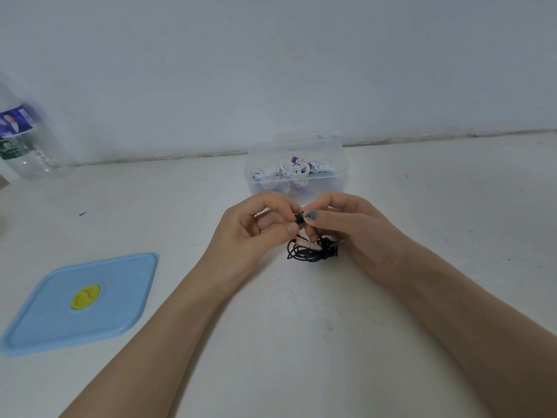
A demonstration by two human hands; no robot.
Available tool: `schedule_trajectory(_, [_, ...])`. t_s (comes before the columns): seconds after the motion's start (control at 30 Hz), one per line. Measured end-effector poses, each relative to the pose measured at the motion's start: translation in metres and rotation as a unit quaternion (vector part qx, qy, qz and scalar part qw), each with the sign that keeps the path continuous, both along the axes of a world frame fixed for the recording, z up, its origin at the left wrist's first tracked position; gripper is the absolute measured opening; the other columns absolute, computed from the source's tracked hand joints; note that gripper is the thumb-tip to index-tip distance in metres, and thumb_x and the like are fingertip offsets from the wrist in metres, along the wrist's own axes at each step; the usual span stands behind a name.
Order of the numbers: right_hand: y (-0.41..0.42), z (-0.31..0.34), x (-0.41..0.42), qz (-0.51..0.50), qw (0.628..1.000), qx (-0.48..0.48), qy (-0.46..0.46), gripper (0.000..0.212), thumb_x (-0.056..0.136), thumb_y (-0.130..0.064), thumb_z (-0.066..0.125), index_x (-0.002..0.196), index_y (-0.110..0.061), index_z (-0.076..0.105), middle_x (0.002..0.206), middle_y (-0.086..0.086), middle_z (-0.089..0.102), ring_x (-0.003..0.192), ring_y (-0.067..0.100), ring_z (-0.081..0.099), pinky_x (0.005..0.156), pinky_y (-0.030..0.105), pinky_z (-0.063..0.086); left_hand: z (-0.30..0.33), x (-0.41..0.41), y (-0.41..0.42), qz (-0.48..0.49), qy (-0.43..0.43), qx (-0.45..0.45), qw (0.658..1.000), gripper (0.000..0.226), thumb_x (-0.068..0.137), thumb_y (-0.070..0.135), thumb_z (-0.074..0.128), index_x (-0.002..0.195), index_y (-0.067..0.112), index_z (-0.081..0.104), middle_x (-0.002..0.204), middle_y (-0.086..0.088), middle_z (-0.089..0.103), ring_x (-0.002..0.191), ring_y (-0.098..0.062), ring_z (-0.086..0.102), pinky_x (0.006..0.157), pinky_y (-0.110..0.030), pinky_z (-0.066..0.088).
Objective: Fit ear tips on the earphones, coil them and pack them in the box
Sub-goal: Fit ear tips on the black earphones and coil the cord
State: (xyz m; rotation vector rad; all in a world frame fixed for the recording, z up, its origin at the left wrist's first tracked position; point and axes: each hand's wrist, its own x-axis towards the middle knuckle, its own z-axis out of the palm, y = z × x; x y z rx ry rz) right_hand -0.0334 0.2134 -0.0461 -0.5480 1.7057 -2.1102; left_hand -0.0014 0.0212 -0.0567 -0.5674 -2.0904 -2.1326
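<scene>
Pinching a small black earbud (299,218) between them, the left hand (259,227) and right hand (346,224) are held fingertip to fingertip. Its tangled black cable (312,251) lies just below on the counter (286,327). Beyond the hands stands the clear box (297,164); its blue lid (81,300) lies far left.

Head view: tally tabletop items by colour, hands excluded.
Black: 1, earphones
Blue: 1, lid
Clear: 2, box, bottle
White and purple: earphones in box, count unclear
Total: 4, plus box contents
</scene>
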Motion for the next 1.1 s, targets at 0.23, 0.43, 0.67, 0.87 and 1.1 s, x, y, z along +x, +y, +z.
schedule_trajectory(0.23, [0.000,0.003,0.002,0.003,1.000,0.005,0.003,0.014,0.092,0.001,0.059,0.078,-0.004,0.061,0.065,0.005,0.064,0.060,0.012,0.058,0.055,0.013,0.044,0.004,0.005,0.004,-0.003,0.010,0.008,1.000,0.010,0.090,0.000,0.065,0.095,0.001,0.056,0.094,0.000,0.070,0.085,-0.030,0.073,0.087,-0.037,0.057])
schedule_trajectory(0.43, [-0.001,0.004,0.004,0.005,1.000,0.003,0.000,0.013,0.091,0.000,0.060,0.079,-0.004,0.061,0.064,0.005,0.063,0.058,0.011,0.056,0.053,0.012,0.042,0.006,0.005,0.005,-0.005,0.006,0.007,1.000,0.010,0.089,0.004,0.063,0.097,-0.001,0.057,0.089,0.002,0.073,0.085,-0.031,0.073,0.087,-0.036,0.057])
schedule_trajectory(0.67, [0.000,0.005,0.004,0.013,1.000,0.009,0.016,0.013,0.089,0.002,0.060,0.078,-0.003,0.062,0.064,0.008,0.061,0.059,0.011,0.056,0.053,0.013,0.042,0.002,0.002,0.005,-0.016,-0.018,0.026,0.999,0.009,0.094,0.003,0.067,0.094,0.002,0.058,0.089,-0.001,0.070,0.081,-0.032,0.071,0.086,-0.037,0.054])
schedule_trajectory(0.87, [0.000,0.004,0.006,0.025,1.000,-0.007,0.007,0.011,0.090,0.005,0.058,0.080,0.000,0.061,0.062,0.005,0.062,0.058,0.010,0.058,0.052,0.013,0.043,0.000,-0.002,0.006,-0.040,-0.082,0.092,0.992,0.011,0.086,0.002,0.068,0.081,0.012,0.065,0.089,-0.005,0.066,0.078,-0.031,0.069,0.084,-0.037,0.055])
schedule_trajectory(1.1, [-0.001,0.004,0.007,0.033,0.999,-0.019,0.013,0.012,0.091,0.009,0.054,0.082,0.003,0.060,0.061,0.008,0.063,0.059,0.010,0.066,0.054,0.011,0.046,0.001,0.000,0.013,-0.051,-0.121,0.135,0.982,0.018,0.085,-0.002,0.058,0.072,0.011,0.060,0.077,-0.007,0.062,0.066,-0.021,0.066,0.067,-0.026,0.053])
